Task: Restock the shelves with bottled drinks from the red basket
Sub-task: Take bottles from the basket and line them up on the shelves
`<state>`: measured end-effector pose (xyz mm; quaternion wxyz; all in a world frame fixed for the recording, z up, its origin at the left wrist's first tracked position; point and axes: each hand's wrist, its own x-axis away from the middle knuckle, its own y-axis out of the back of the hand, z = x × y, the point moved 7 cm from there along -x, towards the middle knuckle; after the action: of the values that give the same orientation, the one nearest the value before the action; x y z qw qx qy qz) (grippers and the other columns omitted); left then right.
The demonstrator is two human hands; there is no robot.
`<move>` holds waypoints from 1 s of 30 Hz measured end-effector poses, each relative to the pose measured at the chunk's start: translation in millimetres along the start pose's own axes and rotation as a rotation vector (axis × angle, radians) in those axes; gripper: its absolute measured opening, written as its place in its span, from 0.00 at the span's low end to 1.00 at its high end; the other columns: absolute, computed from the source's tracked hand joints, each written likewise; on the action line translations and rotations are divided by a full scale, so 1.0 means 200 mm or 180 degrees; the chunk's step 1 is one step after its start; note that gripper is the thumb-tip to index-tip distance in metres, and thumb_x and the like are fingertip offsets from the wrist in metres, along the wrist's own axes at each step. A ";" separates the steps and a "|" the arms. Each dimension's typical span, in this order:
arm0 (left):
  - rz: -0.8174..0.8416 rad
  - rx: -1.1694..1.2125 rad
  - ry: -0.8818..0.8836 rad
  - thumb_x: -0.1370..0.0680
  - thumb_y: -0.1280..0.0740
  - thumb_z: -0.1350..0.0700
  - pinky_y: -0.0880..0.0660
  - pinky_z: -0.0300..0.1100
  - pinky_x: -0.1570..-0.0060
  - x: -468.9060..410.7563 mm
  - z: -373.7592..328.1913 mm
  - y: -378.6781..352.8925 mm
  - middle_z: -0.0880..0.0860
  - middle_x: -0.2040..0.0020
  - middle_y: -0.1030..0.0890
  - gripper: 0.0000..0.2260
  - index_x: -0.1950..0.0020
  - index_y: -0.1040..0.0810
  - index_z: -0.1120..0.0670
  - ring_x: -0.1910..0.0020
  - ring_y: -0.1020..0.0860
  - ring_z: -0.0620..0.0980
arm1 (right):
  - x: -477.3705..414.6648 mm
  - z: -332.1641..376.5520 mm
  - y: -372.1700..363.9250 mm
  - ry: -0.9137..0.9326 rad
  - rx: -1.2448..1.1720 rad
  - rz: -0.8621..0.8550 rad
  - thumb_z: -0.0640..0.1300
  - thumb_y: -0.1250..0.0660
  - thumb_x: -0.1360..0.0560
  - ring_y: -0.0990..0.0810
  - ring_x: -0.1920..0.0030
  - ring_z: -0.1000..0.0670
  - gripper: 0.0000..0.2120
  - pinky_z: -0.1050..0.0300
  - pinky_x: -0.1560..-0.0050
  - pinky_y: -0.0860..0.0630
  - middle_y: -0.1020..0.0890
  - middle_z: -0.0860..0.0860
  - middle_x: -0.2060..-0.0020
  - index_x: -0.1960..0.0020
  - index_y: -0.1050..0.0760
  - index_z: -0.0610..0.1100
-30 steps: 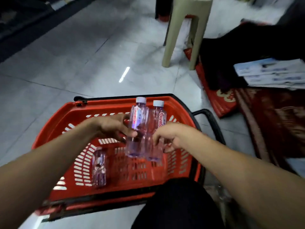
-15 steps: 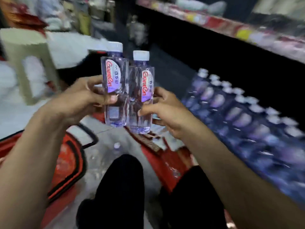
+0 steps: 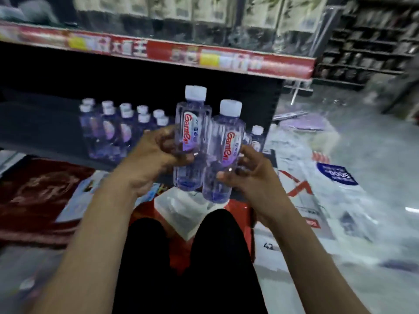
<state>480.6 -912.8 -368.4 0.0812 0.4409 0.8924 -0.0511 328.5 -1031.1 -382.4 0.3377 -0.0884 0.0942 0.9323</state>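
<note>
1. Head view: gripped the left bottle [image 3: 191, 132] upright in the left hand [image 3: 156, 155], fingers curled round its middle.
2. Held the right bottle [image 3: 224, 150] in the right hand [image 3: 247, 171], thumb and fingers curled round its lower half.
3. Held both side by side, touching, in the air before the dark lower shelf [image 3: 45, 137].
4. Faced rows of shelved bottles [image 3: 118, 130] standing further back, left of the hands.

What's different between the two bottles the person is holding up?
The left bottle is held higher; the right bottle sits lower, its cap below the other's. The left hand grips the left bottle; the right hand grips the right bottle. Both are clear, white-capped, with the same red-lettered label.
</note>
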 end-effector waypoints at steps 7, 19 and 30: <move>0.0233 -0.0155 0.0070 0.31 0.27 0.72 0.19 0.43 0.48 -0.19 0.15 -0.40 0.49 0.49 0.15 0.24 0.41 0.21 0.51 0.48 0.17 0.44 | 0.05 -0.15 0.39 -0.0136 0.0384 -0.0799 0.31 0.25 0.34 0.18 0.47 0.49 0.26 0.58 0.50 0.20 0.15 0.53 0.49 0.39 0.22 0.48; -0.0714 -0.0864 -0.0216 0.32 0.22 0.64 0.23 0.37 0.45 -0.44 0.49 -0.88 0.43 0.46 0.21 0.23 0.43 0.23 0.47 0.45 0.22 0.41 | -0.10 -0.47 0.80 -0.0184 0.0379 -0.1601 0.36 0.24 0.31 0.20 0.48 0.59 0.26 0.61 0.51 0.24 0.17 0.59 0.47 0.37 0.24 0.53; -0.1469 -0.1632 -0.0417 0.30 0.24 0.60 0.28 0.37 0.36 -0.52 0.67 -0.97 0.50 0.32 0.26 0.29 0.31 0.30 0.52 0.31 0.29 0.48 | -0.40 -0.67 0.96 -0.0360 0.0550 -0.1567 0.39 0.25 0.30 0.19 0.46 0.54 0.24 0.48 0.48 0.20 0.18 0.60 0.46 0.38 0.25 0.54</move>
<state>402.4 -1133.6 -475.8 0.2327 0.1887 0.9452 0.1295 278.7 -1256.0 -471.9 0.5654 -0.0272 0.1301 0.8140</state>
